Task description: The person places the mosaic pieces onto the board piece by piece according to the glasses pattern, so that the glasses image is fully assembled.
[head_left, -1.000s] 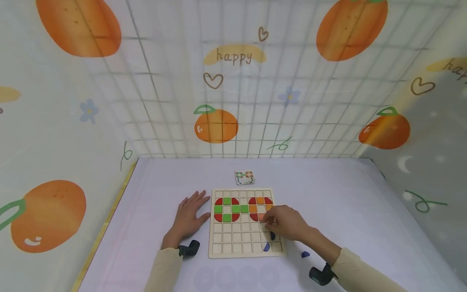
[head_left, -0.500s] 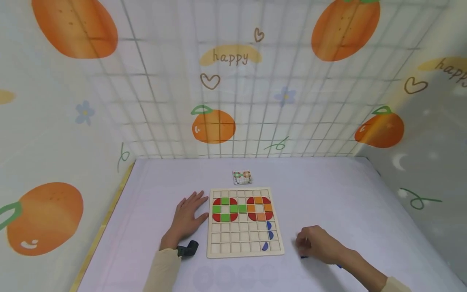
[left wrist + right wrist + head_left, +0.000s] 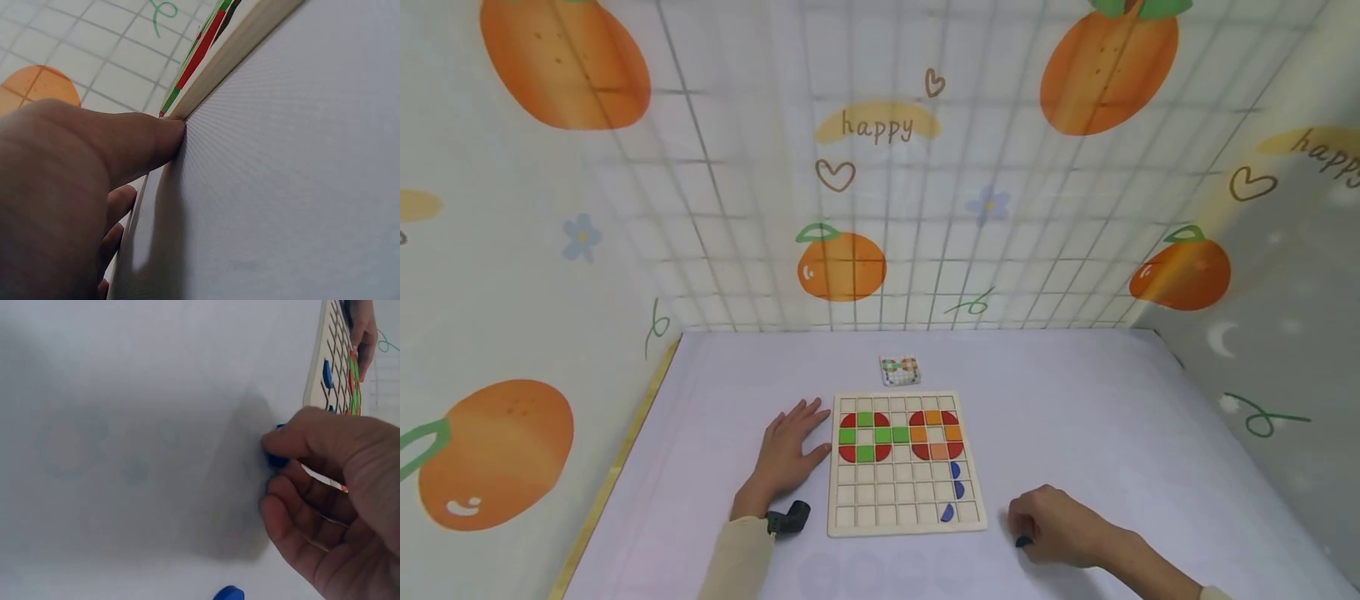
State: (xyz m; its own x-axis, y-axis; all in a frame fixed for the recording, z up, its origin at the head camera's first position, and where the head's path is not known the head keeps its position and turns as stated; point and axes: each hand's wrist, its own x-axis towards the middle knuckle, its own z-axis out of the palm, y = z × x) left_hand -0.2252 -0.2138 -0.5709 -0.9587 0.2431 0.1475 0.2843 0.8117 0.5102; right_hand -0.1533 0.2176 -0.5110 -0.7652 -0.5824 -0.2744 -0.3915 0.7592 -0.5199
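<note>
A wooden grid board lies on the table. Red corner pieces with green tiles form a ring on its left; red and orange tiles form another on its right. Three blue half-round pieces sit in cells at the lower right. My left hand rests beside the board with fingers extended, its thumb tip against the board's side edge. Right of the board, low over the table, my right hand pinches a blue half-round piece between thumb and fingers, which partly hide it.
Behind the board lies a small printed card with a coloured pattern. Another blue piece is on the table near my right hand, seen in the right wrist view. A patterned curtain encloses the table's back and sides.
My right hand has left the board's right side and moved right to the table, where it now grips a blue piece. A blue piece shows in the cell it uncovered. My left hand stays put.
</note>
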